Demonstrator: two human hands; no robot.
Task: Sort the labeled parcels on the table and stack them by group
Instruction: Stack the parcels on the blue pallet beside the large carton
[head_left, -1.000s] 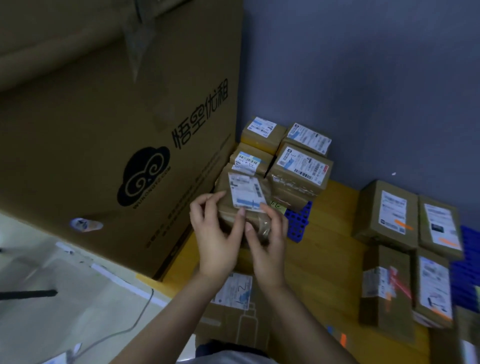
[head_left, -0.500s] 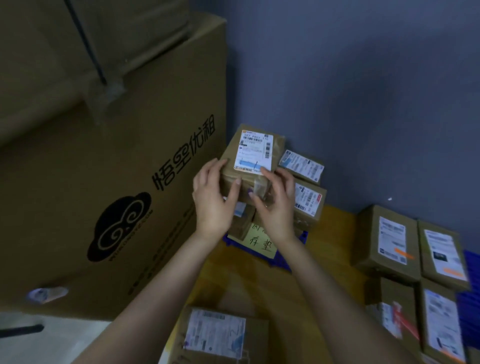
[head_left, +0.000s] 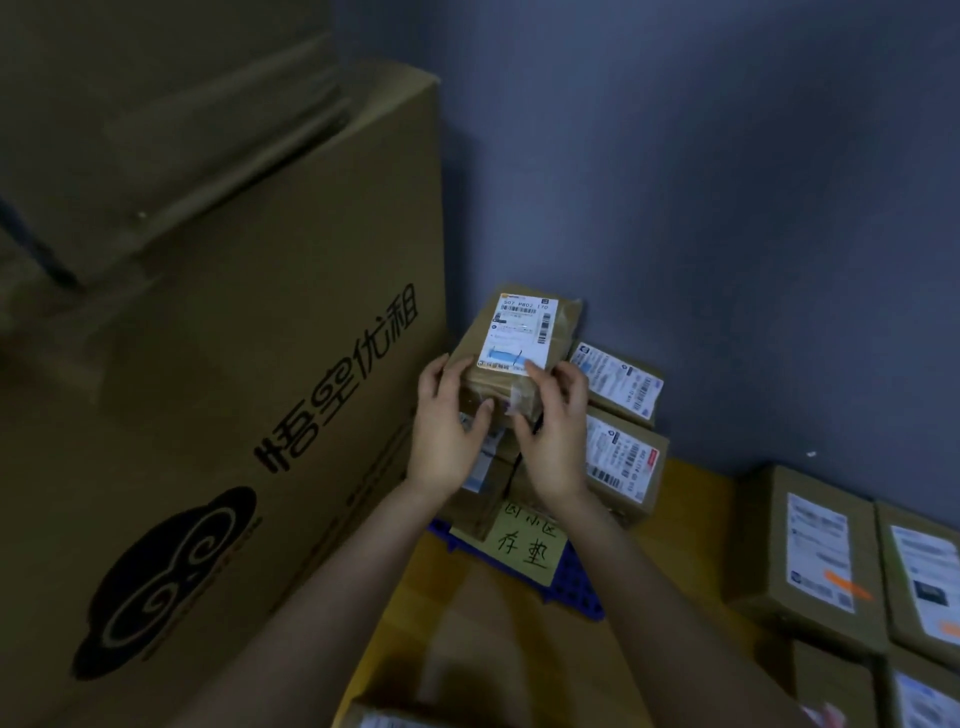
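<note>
The left hand (head_left: 447, 436) and the right hand (head_left: 553, 436) are together grasping one small brown labelled parcel (head_left: 524, 384) at its near end. The left fingers (head_left: 434, 371) are curling round the parcel's left side, with the thumb pressing on the near face. The right fingers (head_left: 566, 374) are lying over the near right corner, next to the white shipping label (head_left: 519, 332), which is facing upward. The parcel is sitting on top of a stack of parcels (head_left: 483, 499) at the far-left corner of the worktop (head_left: 691, 519), close to the blue-grey wall (head_left: 727, 208). Whether it is resting fully on the stack cannot be told. Two more labelled parcels, an upper one (head_left: 618, 382) and a lower one (head_left: 623, 462), are lying just to the right of the hands in the same group. The group is standing on a blue plastic grid tray (head_left: 571, 587), and a yellow handwritten note (head_left: 524, 540) is lying at its near side. A large printed cardboard carton (head_left: 234, 389) is standing along the left edge of the worktop, just beside the stack. Near the right edge, well apart from the hands, further labelled parcels (head_left: 810, 551) are lying side by side with labels up.
</note>
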